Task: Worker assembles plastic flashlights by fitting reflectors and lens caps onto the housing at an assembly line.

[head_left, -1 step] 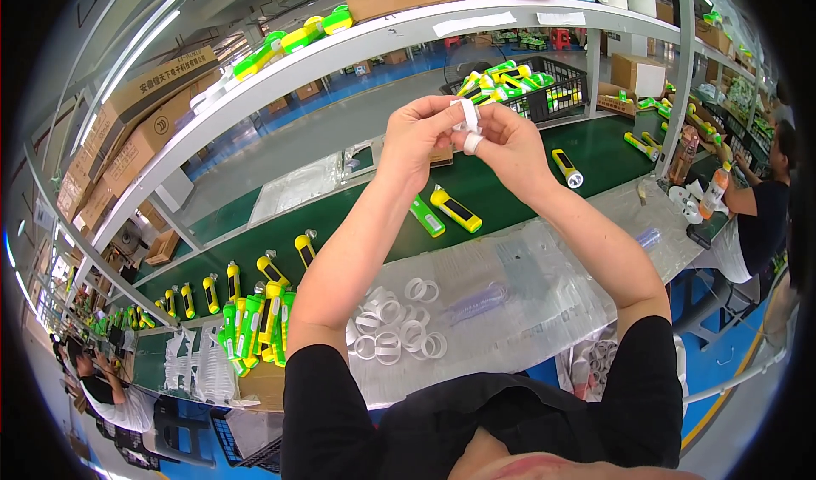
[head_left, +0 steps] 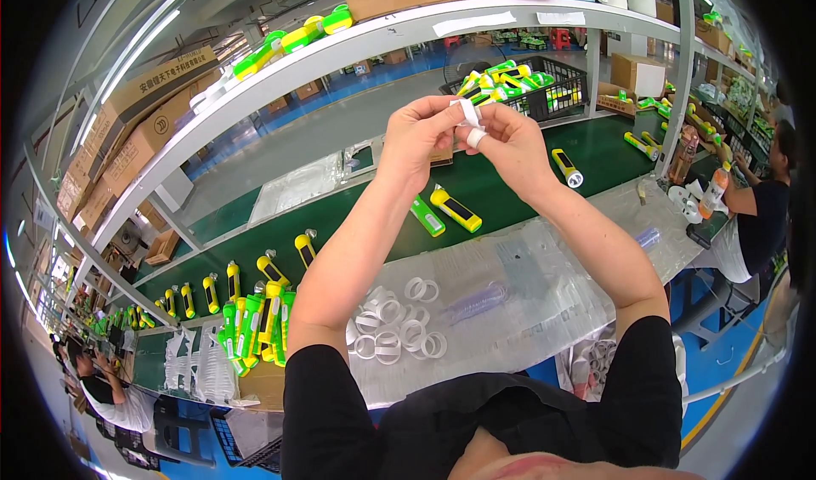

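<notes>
Raised over the green belt, my left hand (head_left: 418,138) and my right hand (head_left: 516,150) meet at the fingertips. Between them they pinch a white ring (head_left: 467,113), seen partly edge-on. A second white band (head_left: 476,137) shows at my right fingertips; whether it is worn on a finger or held cannot be told. Below my hands, a green flashlight (head_left: 427,216) and a yellow flashlight (head_left: 456,210) lie on the belt. Loose white rings (head_left: 389,331) are heaped on the plastic-covered table, right of my left upper arm.
A pile of green and yellow flashlights (head_left: 255,327) lies left of my left arm. More flashlights stand along the green belt (head_left: 510,187). A black crate (head_left: 561,97) of flashlights is beyond my hands, under a metal shelf (head_left: 382,34). A co-worker (head_left: 765,199) sits at right.
The white ring between my fingertips has tilted a little. My right fingertips have shifted slightly, and the lower white band with them. My arms stay in place.
</notes>
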`<act>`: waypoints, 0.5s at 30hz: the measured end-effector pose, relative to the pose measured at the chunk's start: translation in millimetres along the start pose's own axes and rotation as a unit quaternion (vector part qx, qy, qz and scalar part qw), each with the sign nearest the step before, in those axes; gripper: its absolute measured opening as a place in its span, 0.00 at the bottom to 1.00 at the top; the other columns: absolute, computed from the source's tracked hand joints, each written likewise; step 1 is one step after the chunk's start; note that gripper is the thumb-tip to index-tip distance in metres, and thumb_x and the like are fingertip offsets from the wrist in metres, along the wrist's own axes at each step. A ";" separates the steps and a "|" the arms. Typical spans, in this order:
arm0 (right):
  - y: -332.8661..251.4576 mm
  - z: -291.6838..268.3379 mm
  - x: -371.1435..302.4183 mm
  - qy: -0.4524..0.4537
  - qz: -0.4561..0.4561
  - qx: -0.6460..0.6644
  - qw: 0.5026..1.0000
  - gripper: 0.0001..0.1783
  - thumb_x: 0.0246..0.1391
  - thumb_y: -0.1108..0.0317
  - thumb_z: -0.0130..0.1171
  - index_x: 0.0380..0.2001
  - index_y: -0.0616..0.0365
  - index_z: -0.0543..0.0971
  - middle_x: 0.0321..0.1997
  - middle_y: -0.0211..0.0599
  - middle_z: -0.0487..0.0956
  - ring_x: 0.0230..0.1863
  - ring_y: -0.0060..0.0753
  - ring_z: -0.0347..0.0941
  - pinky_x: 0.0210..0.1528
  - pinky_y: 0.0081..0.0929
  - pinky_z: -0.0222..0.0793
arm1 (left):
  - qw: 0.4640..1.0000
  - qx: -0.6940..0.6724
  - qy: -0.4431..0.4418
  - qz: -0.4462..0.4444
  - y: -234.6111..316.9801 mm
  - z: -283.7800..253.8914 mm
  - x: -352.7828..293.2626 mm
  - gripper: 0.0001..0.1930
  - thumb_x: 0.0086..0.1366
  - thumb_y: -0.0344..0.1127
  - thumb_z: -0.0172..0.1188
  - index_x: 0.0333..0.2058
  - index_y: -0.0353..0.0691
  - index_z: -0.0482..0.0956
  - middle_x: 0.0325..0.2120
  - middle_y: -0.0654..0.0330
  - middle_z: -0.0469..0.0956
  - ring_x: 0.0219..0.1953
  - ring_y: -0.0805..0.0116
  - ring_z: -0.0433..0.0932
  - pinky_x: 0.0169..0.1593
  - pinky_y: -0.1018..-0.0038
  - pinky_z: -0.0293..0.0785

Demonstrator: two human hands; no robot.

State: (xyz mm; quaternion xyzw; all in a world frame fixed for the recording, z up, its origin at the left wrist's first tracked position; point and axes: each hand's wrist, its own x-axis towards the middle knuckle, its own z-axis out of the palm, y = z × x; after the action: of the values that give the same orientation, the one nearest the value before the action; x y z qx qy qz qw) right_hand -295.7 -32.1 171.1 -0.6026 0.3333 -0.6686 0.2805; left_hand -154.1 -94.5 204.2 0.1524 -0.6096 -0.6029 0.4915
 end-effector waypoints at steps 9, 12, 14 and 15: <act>-4.7 -17.1 2.1 -0.038 0.103 0.094 0.990 0.11 0.54 0.72 0.62 0.41 0.63 0.80 0.35 0.32 0.81 0.35 0.23 0.78 0.40 0.21 0.76 | 0.996 -0.047 -0.033 -0.067 8.9 -13.3 -10.4 0.11 0.59 0.28 0.64 0.40 0.30 0.78 0.22 0.63 0.74 0.21 0.80 0.67 0.22 0.83 0.61; -6.9 -23.1 4.1 -0.040 0.115 0.090 0.988 0.11 0.54 0.71 0.62 0.40 0.63 0.80 0.36 0.33 0.81 0.35 0.23 0.78 0.40 0.21 0.76 | 0.995 -0.051 -0.049 -0.074 9.8 -16.7 -13.5 0.11 0.58 0.28 0.64 0.40 0.31 0.79 0.24 0.63 0.76 0.23 0.79 0.70 0.23 0.82 0.63; -9.0 -25.1 4.9 -0.040 0.114 0.081 0.989 0.12 0.54 0.71 0.63 0.41 0.63 0.80 0.37 0.34 0.81 0.36 0.23 0.78 0.40 0.21 0.76 | 0.994 -0.047 -0.063 -0.079 11.2 -19.0 -16.3 0.12 0.57 0.27 0.64 0.40 0.32 0.80 0.25 0.62 0.77 0.24 0.79 0.72 0.24 0.82 0.64; -10.2 -25.3 5.4 -0.041 0.114 0.081 0.989 0.12 0.54 0.71 0.63 0.41 0.63 0.80 0.37 0.34 0.81 0.36 0.23 0.78 0.40 0.21 0.76 | 0.995 -0.029 -0.060 -0.075 12.7 -20.4 -18.1 0.12 0.57 0.28 0.64 0.41 0.33 0.80 0.27 0.62 0.78 0.25 0.78 0.73 0.25 0.82 0.65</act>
State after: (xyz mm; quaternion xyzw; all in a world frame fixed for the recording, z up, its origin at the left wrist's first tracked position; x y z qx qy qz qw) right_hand -321.2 -27.3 181.2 -0.5627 0.3327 -0.6320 0.4161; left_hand -124.4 -89.4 203.7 0.1470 -0.6070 -0.6638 0.4114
